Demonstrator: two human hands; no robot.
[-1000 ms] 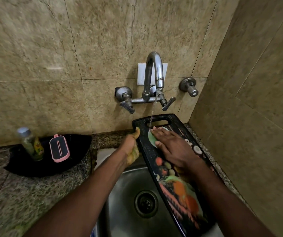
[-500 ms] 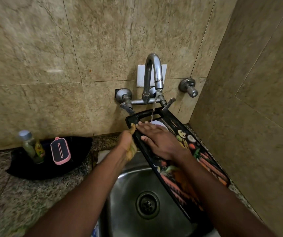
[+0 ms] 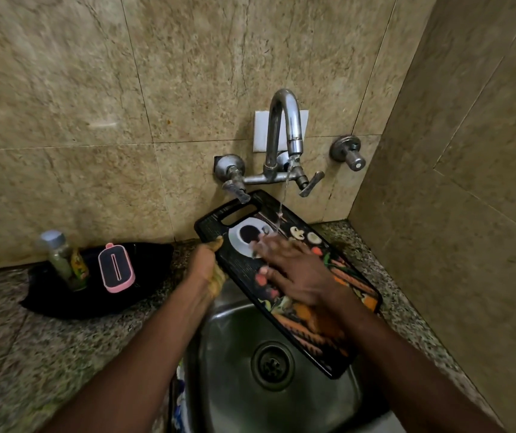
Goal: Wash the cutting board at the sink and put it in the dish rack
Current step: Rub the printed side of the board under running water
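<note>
1. The cutting board (image 3: 300, 332) is held tilted over the sink (image 3: 228, 370). Its handle end is raised toward the back wall and its lower end hangs above the basin, on the right of the drain (image 3: 271, 365).
2. The left hand (image 3: 208, 270) grips the board's left long edge, with the thumb on the printed face and the fingers curled under. Something yellowish shows beneath those fingers; I cannot tell what it is.
3. The right hand (image 3: 297, 273) lies flat on the printed face with straight, spread fingers. It holds nothing and is blurred.
4. A thin stream of water (image 3: 283, 195) falls from the tap (image 3: 283, 132) onto the upper part of the board, just beyond the right fingertips.
5. On the tabletop (image 3: 47, 354), left of the sink and at the back edge against the wall, sits a black tray (image 3: 63, 301). In it stand a small bottle (image 3: 61, 260) and a pink-edged pad (image 3: 116, 267), side by side.
</note>
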